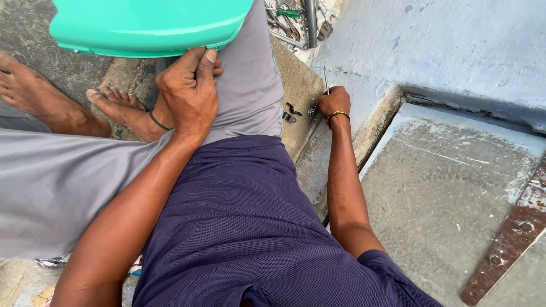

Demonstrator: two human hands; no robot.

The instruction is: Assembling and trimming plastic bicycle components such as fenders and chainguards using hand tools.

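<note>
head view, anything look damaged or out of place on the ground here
A rusty metal strip with bolt holes lies loose and askew across the concrete slab at lower right. Small dark parts sit scattered by the right hand, which grips a thin tool. The left hand rests at the green panel's edge.

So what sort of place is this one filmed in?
Probably an informal repair spot on the ground: bare worn concrete floor, a pile of wrenches and hand tools, a teal plastic panel under the left hand.
</note>
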